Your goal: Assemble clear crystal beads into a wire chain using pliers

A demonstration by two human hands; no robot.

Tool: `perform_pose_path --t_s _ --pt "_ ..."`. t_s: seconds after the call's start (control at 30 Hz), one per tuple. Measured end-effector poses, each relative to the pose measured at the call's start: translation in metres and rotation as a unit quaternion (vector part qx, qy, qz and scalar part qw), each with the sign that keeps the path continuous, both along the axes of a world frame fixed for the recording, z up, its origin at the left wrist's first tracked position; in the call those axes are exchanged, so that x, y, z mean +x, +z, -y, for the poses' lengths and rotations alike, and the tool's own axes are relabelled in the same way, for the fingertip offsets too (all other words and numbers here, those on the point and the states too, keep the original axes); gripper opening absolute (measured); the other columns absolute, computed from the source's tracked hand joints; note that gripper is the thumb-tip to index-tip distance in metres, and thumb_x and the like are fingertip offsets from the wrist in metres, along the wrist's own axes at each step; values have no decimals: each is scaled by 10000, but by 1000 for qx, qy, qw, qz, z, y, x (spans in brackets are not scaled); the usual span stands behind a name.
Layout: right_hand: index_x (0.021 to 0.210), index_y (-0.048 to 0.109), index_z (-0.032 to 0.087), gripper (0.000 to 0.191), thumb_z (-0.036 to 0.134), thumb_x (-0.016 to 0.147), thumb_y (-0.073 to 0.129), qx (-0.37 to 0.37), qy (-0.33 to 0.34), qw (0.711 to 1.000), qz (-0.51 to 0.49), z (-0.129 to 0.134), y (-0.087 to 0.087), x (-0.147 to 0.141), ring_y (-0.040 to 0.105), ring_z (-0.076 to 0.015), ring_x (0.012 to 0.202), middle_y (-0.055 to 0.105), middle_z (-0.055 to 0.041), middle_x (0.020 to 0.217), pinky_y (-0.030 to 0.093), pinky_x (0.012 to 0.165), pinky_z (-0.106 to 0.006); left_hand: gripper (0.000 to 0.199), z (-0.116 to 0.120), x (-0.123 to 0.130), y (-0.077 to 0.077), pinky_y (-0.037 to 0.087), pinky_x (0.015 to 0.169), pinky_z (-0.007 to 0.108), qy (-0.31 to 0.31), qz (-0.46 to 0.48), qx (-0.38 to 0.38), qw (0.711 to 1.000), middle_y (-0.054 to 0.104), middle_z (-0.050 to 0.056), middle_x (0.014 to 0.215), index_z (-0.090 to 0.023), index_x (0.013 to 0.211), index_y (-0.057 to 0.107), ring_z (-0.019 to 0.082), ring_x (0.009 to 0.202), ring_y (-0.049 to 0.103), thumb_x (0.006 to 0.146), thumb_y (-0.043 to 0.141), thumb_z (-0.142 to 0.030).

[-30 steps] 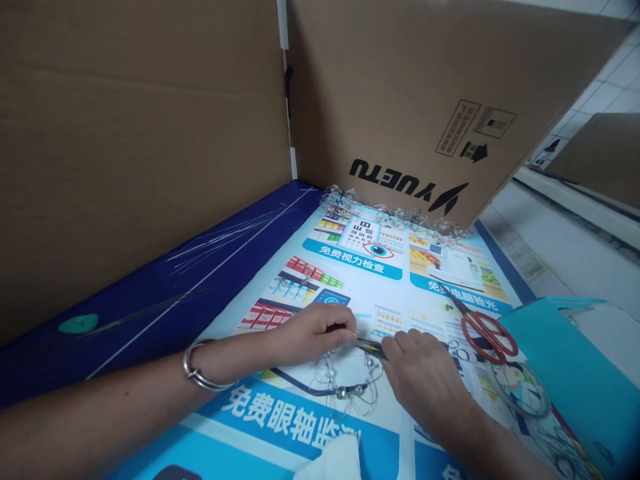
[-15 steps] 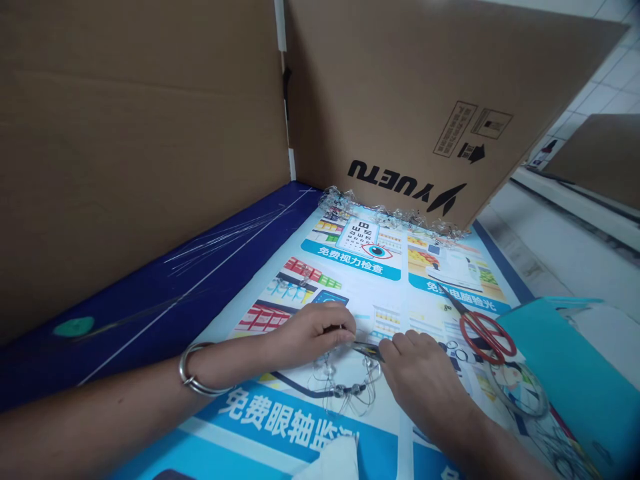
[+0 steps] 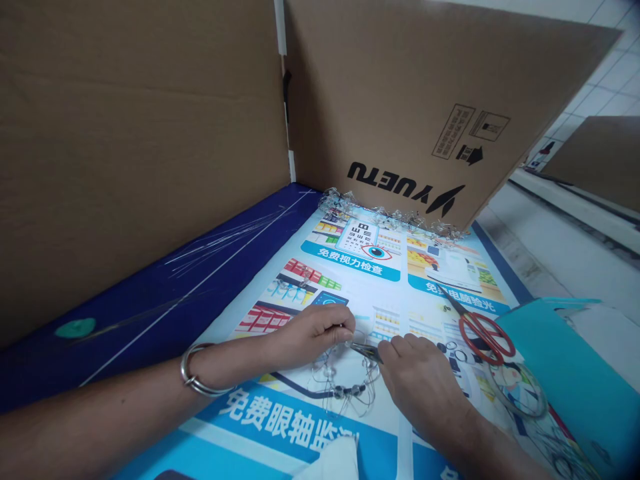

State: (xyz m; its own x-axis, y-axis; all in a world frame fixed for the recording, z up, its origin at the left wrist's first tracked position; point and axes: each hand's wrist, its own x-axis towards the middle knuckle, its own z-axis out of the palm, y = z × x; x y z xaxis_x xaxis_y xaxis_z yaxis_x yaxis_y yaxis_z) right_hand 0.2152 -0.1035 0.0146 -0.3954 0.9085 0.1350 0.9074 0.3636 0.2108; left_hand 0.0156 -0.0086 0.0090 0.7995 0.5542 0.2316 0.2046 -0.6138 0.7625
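My left hand is closed, pinching the upper left part of a ring of clear beads and thin wire. In my right hand is a pair of small metal pliers, its fingers wrapped round the handles. The jaws point left and reach the wire right beside my left fingertips. The beaded ring hangs below both hands, over the printed poster, with loose wire ends sticking out around it. Whether the jaws grip the wire is too small to tell.
Red-handled scissors and a coil of wire lie right of my right hand, near a teal folder. Beaded wire pieces line the cardboard wall. A green piece and thin strands lie left.
The pliers' jaws have tilted slightly and show a little more beside my left fingertips. Both hands keep nearly the same place and hold the same things.
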Motion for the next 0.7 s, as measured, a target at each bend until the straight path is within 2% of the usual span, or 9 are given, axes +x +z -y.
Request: perform_pose_path --t_s 0.37,0.7 --pt "757 529 189 28 179 782 536 0 -8 1000 -18 -1 0 -2 433 -157 672 542 -20 707 209 609 -292 121 0 1 -1 344 621 197 16 11 -58 998 491 -28 723 -158 774 508 89 668 440 855 421 -181" --pt "777 523 189 17 176 789 525 -6 -11 1000 -19 -1 -2 -2 438 -153 674 538 -13 717 209 608 -294 123 0 1 2 334 614 196 24 -2 -59 998 484 -30 708 -158 761 502 91 663 434 850 424 -191"
